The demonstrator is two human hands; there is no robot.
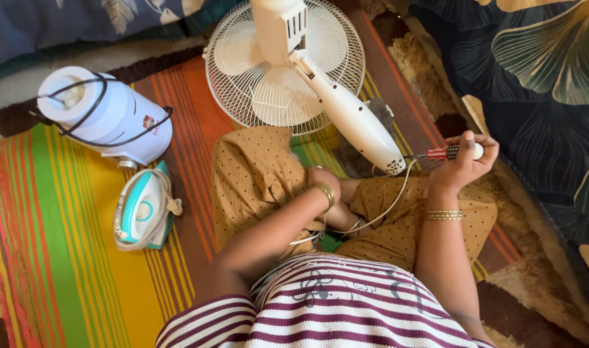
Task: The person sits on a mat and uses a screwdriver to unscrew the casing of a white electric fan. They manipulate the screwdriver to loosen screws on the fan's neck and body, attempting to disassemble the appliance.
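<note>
1. One screwdriver (pixel 450 153) clamped in right hand (pixel 463 164), tip at fan (pixel 320 77) stem base.
2. Left hand (pixel 320 183) on lap, fingers hidden, grip unclear; white cord (pixel 385 209) beside it.
3. Iron (pixel 143 209), mixer (pixel 104 116) well left of left hand, on striped mat (pixel 56 245).

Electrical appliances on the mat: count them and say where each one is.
3. A white fan lies ahead of the knees, a white mixer jar base sits far left, and an iron lies just below it. Others may be hidden.

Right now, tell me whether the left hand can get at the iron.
Probably yes. The left hand rests at the knee, and only bare striped mat lies between it and the iron on that side.
</note>
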